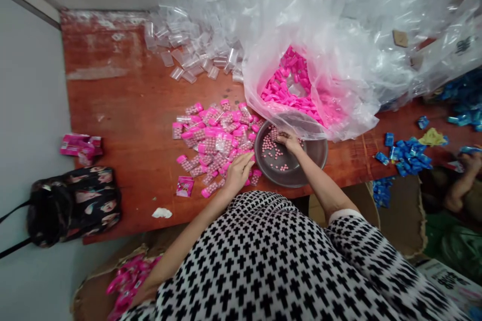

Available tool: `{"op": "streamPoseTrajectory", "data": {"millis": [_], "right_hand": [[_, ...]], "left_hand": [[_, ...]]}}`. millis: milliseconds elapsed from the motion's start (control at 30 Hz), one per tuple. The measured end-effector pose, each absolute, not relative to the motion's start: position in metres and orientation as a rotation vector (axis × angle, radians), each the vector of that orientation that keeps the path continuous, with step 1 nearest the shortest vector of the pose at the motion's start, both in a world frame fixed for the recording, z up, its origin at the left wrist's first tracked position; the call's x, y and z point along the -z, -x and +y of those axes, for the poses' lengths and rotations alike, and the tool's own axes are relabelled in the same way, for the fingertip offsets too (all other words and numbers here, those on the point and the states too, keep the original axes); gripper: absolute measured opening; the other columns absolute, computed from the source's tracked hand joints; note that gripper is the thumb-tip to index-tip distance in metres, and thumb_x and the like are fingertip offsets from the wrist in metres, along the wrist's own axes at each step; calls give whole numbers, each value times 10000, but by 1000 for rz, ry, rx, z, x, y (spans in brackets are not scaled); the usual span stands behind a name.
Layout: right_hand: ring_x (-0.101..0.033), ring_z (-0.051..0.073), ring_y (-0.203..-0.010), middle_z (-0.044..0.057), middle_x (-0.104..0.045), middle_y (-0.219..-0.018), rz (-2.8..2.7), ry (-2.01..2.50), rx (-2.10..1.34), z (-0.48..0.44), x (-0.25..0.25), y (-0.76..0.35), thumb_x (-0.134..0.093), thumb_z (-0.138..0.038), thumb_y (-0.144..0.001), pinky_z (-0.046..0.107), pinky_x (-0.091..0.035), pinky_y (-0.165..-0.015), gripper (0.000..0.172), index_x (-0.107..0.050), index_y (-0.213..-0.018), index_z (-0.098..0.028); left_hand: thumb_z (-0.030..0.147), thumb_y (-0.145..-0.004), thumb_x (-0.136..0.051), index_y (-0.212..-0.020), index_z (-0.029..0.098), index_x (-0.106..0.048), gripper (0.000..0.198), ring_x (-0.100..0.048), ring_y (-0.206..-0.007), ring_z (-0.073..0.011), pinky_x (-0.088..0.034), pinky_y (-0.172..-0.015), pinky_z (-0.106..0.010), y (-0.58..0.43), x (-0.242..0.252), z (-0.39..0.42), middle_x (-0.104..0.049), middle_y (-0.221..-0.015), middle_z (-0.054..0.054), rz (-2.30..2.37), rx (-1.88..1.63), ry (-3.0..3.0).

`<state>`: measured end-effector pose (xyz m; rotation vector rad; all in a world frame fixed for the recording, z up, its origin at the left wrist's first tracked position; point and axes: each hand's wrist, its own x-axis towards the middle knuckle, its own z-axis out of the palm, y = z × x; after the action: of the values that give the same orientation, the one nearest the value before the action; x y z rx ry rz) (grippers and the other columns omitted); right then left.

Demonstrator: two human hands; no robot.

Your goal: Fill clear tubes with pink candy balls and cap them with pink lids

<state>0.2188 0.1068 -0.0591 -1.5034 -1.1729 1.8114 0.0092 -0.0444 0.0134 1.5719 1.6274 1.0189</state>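
My right hand (289, 142) reaches into a dark grey bowl (316, 160), fingers curled down among small pink balls (279, 152). What its fingertips hold, if anything, is hidden. My left hand (239, 172) is at the bowl's left side, its fingers pressed together over the edge of a heap of small clear tubes with pink caps (211, 140), filled with pink balls. A bit of pink shows at its fingertips, but I cannot make out what they grip. A large clear plastic bag (259, 67) of loose pink caps (291, 80) overhangs the bowl's far rim.
Empty clear tubes (199, 55) lie scattered at the back. Pink packets (81, 146) and a floral black bag (90, 200) are at the left. Blue packets (410, 155) lie at the right, near another person's hand (472, 160). A cardboard box (88, 293) stands below the table's front edge.
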Motion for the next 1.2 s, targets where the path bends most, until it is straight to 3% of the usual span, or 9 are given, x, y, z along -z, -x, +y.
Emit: {"op": "streamPoseTrajectory", "data": {"millis": [200, 333, 500, 700, 900, 1067, 1133, 1200], "right_hand": [[-606, 124, -713, -32, -631, -788, -968, 1243, -1887, 68, 14, -226, -787, -325, -558, 318, -520, -766, 387, -556, -850, -220], [-615, 127, -700, -25, -638, -804, -1084, 1244, -1829, 51, -17, -222, -787, -378, -572, 302, -539, -711, 406, -551, -861, -216], [-622, 164, -815, 27, -644, -938, -1613, 1210, -1548, 52, -51, -238, -713, -419, -676, 323, -523, -761, 423, -573, -1017, -213], [-597, 184, -984, 58, -661, -1031, -2339, 867, -1188, 68, -85, -258, -552, -325, -848, 341, -449, -902, 250, -618, -1071, -234], [-639, 166, -844, 63, -691, -893, -2469, 838, -1119, 66, -80, -265, -542, -322, -855, 277, -489, -772, 170, -646, -923, -206], [-607, 129, -560, -12, -640, -622, -2176, 1194, -1293, 59, -70, -275, -569, -414, -831, 220, -465, -553, 220, -638, -899, -217], [-610, 134, -577, -8, -662, -670, -2200, 1248, -1295, 67, -70, -278, -608, -436, -797, 229, -466, -568, 242, -649, -908, -226], [-639, 161, -719, 25, -700, -854, -2294, 1216, -1208, 87, -70, -278, -652, -431, -758, 258, -481, -671, 275, -661, -948, -232]], "left_hand": [[285, -848, -554, -1223, 184, -556, 388, -583, -1104, -198, -455, -975, -376, -38, -27, -4, -616, -1214, -93, 1570, -1011, -1482], [293, -845, -551, -1131, 179, -627, 318, -610, -1059, -206, -464, -953, -368, -59, -29, 10, -650, -1163, -76, 1479, -1009, -1316], [358, -790, -598, -1052, 143, -674, 348, -647, -960, -233, -510, -869, -383, -66, -29, 7, -691, -1067, -81, 1339, -1069, -1091], [414, -750, -626, -1027, 150, -691, 388, -643, -930, -227, -516, -827, -362, -65, -36, 6, -695, -1034, -90, 1204, -1047, -1137], [377, -752, -639, -1022, 190, -691, 333, -639, -937, -203, -504, -849, -332, -72, -41, 11, -694, -1011, -68, 1158, -1003, -1261], [385, -740, -640, -952, 178, -705, 304, -648, -897, -209, -517, -828, -351, -74, -28, 12, -700, -942, -77, 1341, -1088, -1203], [399, -727, -647, -946, 175, -704, 319, -652, -900, -213, -526, -819, -358, -73, -25, 12, -700, -954, -78, 1391, -1132, -1109], [416, -720, -649, -956, 171, -698, 343, -662, -885, -211, -543, -795, -356, -71, -26, 11, -704, -971, -77, 1390, -1162, -985]]}}
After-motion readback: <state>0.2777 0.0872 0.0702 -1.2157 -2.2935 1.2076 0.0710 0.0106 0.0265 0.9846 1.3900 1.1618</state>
